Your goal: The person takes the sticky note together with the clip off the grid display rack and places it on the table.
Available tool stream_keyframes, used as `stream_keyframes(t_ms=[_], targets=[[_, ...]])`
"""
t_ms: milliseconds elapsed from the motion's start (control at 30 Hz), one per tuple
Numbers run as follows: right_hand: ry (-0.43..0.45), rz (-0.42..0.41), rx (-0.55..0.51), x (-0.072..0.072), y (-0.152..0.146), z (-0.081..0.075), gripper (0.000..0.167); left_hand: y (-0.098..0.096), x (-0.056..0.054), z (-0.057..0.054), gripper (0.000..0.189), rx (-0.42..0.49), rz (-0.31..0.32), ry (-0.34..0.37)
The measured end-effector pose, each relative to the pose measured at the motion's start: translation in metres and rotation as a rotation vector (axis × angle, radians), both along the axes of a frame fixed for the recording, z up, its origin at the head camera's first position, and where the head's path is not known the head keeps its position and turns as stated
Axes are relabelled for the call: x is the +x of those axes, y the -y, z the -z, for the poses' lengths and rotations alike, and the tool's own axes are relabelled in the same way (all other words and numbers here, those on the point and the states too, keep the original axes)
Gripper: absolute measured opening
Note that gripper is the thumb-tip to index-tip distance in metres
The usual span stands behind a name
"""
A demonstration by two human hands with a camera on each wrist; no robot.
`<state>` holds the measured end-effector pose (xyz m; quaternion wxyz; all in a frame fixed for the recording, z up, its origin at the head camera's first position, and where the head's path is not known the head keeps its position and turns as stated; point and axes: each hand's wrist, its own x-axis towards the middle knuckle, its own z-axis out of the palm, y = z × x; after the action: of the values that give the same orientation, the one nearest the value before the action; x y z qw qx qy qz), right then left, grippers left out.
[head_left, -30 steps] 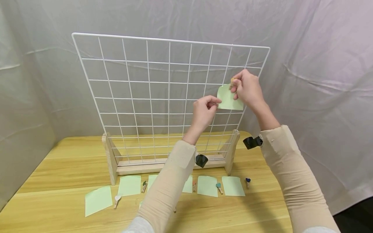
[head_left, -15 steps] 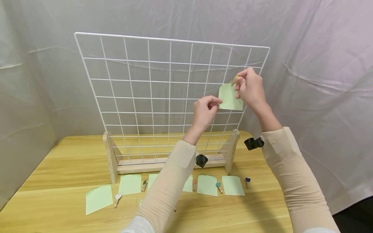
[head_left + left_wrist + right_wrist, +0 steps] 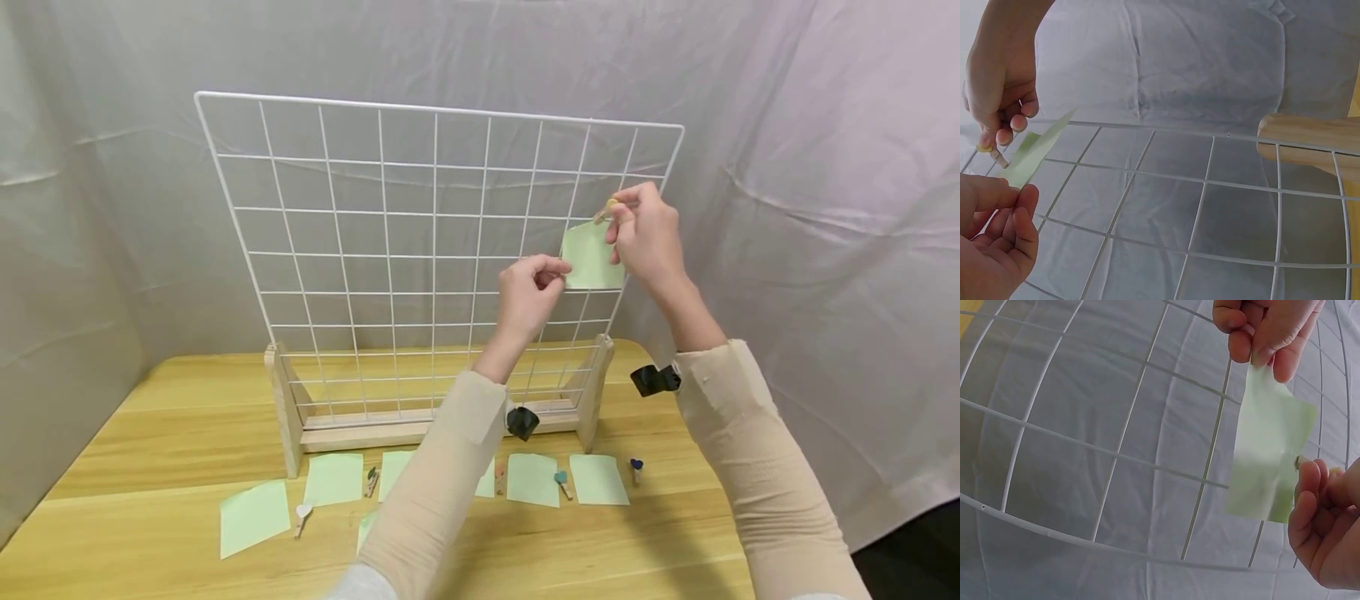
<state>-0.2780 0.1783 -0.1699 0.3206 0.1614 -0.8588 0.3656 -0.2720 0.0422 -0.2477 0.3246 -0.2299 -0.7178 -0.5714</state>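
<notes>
My left hand pinches the left edge of a pale green paper sheet between thumb and fingers. The sheet stands upright in front of the right part of a white wire grid panel. My right hand pinches a small wooden clothespin with a yellow top, its tip by the sheet's upper edge. In the right wrist view the sheet hangs between both hands, slightly bent. Whether the clothespin has bitten onto paper or wire I cannot tell.
The grid stands in a wooden base on a wood-grain table. Several green sheets lie in front, with small clothespins among them: white-heart, teal and dark blue. A grey curtain hangs behind.
The right hand has drawn slightly right with the clothespin, showing more of it and of the sheet's top edge. The left hand keeps its pinch. The view has shifted a little.
</notes>
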Motion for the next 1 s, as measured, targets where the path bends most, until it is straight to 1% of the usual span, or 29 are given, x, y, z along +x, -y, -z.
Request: stream_keyframes(t_ms=[133, 300, 533, 600, 800, 1000], targets=[[-0.034, -0.039, -0.05, 0.001, -0.003, 0.003, 0.018, 0.0, 0.001, 0.003, 0.015, 0.019, 0.018, 0.008], [-0.06, -0.058, -0.086, 0.002, -0.005, 0.007, 0.018, 0.002, 0.007, 0.005, 0.013, 0.02, 0.035, 0.023], [-0.056, -0.076, -0.101, 0.002, -0.008, 0.016, 0.018, 0.005, 0.012, 0.011, 0.012, 0.003, 0.02, 0.03], [-0.078, -0.077, -0.106, 0.003, -0.007, 0.018, 0.019, 0.006, 0.013, 0.012, 0.013, 0.005, 0.022, 0.027], [-0.195, -0.067, -0.141, 0.006, -0.007, 0.024, 0.02, 0.011, 0.018, 0.017, 0.013, 0.021, 0.043, 0.02], [-0.249, -0.116, -0.175, 0.008, -0.009, 0.034, 0.016, 0.015, 0.025, 0.028, 0.013, 0.013, 0.049, 0.04]])
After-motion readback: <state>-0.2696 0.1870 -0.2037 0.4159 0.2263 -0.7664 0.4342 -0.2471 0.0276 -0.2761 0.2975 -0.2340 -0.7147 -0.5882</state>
